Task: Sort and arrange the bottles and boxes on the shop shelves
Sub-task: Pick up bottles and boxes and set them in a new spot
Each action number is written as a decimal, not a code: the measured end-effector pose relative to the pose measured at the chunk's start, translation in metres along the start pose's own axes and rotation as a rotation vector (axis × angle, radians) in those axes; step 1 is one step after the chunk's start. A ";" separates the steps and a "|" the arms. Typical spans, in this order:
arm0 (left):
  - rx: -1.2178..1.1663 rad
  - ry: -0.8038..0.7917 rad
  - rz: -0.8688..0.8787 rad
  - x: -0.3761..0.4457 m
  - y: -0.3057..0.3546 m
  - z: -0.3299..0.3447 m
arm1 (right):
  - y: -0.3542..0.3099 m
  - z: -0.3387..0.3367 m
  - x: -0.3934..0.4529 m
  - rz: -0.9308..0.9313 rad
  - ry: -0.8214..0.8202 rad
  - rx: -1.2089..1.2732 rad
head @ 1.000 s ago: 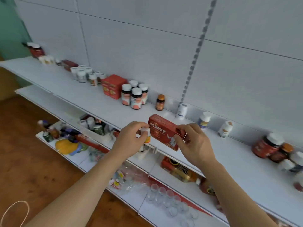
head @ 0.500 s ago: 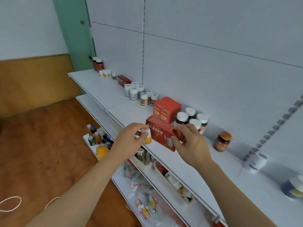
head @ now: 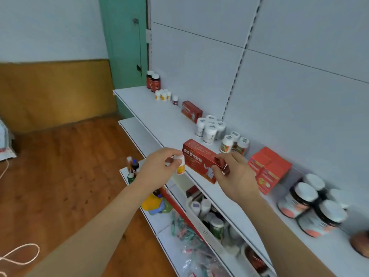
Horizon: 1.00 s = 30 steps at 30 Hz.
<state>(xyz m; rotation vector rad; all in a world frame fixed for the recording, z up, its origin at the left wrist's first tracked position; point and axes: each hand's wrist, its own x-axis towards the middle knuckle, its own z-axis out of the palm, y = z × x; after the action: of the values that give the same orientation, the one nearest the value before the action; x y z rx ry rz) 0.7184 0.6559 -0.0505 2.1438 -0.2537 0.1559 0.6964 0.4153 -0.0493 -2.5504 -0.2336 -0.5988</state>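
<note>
My right hand (head: 233, 174) pinches the right end of a long red box (head: 197, 158) with white Chinese lettering, held above the front edge of the top white shelf (head: 159, 118). My left hand (head: 157, 168) grips a small white bottle (head: 180, 164) with a yellow-orange label, just left of the box. On the shelf behind stand a matching red box (head: 191, 111), a cluster of white-capped bottles (head: 209, 126), small labelled bottles (head: 233, 143) and stacked orange-red boxes (head: 267, 168).
Dark red bottles (head: 152, 80) and small white bottles (head: 163, 94) stand at the shelf's far left end; large dark bottles (head: 311, 206) at the right. Lower shelves (head: 157, 222) hold a white basket (head: 203, 228) of bottles and loose packets. A green door (head: 123, 43) and wooden floor (head: 60, 176) lie left.
The view has swung left along the shelf, bringing the far end and green door into sight. Both hands keep the same hold on the red box and small bottle.
</note>
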 end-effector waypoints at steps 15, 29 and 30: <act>0.036 -0.133 0.033 0.189 -0.104 -0.078 | -0.038 0.135 0.175 0.196 0.017 -0.109; 0.072 -0.248 0.098 0.379 -0.175 -0.081 | 0.001 0.232 0.316 0.359 -0.055 -0.253; 0.060 -0.258 0.108 0.389 -0.181 -0.078 | 0.004 0.238 0.320 0.383 -0.051 -0.268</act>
<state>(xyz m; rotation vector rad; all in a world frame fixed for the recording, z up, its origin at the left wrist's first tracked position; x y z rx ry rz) 1.1386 0.7707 -0.0727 2.2092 -0.5215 -0.0533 1.0696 0.5497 -0.0888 -2.7632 0.3343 -0.4397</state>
